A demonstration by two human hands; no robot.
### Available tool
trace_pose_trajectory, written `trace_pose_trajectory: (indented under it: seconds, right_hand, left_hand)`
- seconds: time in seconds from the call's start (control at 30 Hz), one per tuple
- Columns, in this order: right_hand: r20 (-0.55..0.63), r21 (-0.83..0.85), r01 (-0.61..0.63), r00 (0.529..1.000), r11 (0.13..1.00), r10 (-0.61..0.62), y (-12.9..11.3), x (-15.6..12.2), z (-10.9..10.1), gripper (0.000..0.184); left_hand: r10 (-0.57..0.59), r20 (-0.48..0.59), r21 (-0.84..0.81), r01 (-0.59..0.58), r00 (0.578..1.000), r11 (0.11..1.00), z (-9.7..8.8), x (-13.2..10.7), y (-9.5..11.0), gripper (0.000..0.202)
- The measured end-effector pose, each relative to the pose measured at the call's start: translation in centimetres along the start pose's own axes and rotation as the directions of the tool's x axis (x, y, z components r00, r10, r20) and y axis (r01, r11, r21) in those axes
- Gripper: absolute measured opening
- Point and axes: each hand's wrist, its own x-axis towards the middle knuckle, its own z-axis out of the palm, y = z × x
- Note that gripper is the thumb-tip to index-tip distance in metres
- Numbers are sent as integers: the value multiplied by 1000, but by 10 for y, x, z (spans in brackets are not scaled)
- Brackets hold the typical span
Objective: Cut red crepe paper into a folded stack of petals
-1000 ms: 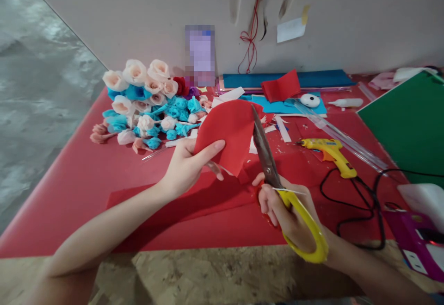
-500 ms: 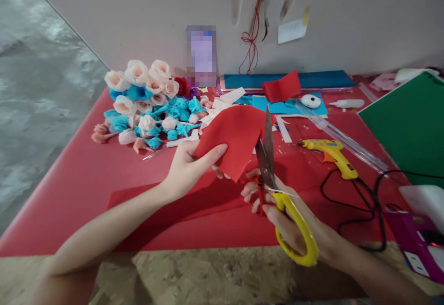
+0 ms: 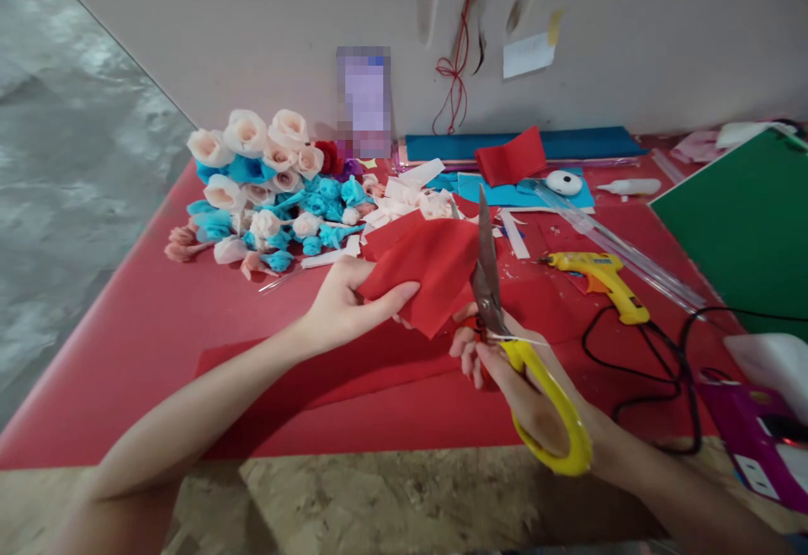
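Note:
Pinched between the thumb and fingers of my left hand (image 3: 353,302) is a piece of red crepe paper (image 3: 429,273), held above the table. My right hand (image 3: 505,370) grips a pair of scissors (image 3: 489,285) with a yellow handle, fingers through the loops. The blades point up and away from me, spread apart, at the right edge of the paper; part of one blade is behind it. A long strip of red paper (image 3: 316,374) lies on the table beneath both hands.
Crepe paper flowers (image 3: 278,193) crowd the back left, beside white paper scraps (image 3: 404,201). At right lie a yellow glue gun (image 3: 597,273) with its black cord, a small white bottle (image 3: 631,188), a green board (image 3: 745,235) and a purple power strip (image 3: 751,429).
The scissors' blades have opened and shifted slightly. The red paper, rounded at the top before, now looks folded and lower, with a red bit visible behind the blades.

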Motion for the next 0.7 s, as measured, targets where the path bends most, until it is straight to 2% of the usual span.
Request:
trace_pose_trajectory:
  seconds: [0.13, 0.3, 0.43, 0.6, 0.7]
  right_hand:
    - [26, -63, -30, 999, 998, 31, -11, 0, -4, 19]
    - [-30, -98, -24, 999, 995, 21, -14, 0, -4, 20]
    - [-20, -111, -47, 999, 993, 45, -17, 1, -4, 24]
    - [-29, -84, -50, 998, 995, 48, -17, 0, -2, 25]
    - [-37, -47, -67, 997, 997, 65, -14, -2, 0, 24]
  left_hand:
    - [-31, -14, 22, 31, 999, 999, -1, 1, -3, 37]
    - [-31, -31, 7, 31, 999, 999, -2, 2, -5, 38]
    - [-38, -95, 10, 39, 995, 999, -2, 4, -6, 40]
    - [-149, -186, -51, 142, 971, 989, -1, 5, -9, 46]
    - [-240, -218, -157, 209, 946, 965, 1, 3, -16, 50]
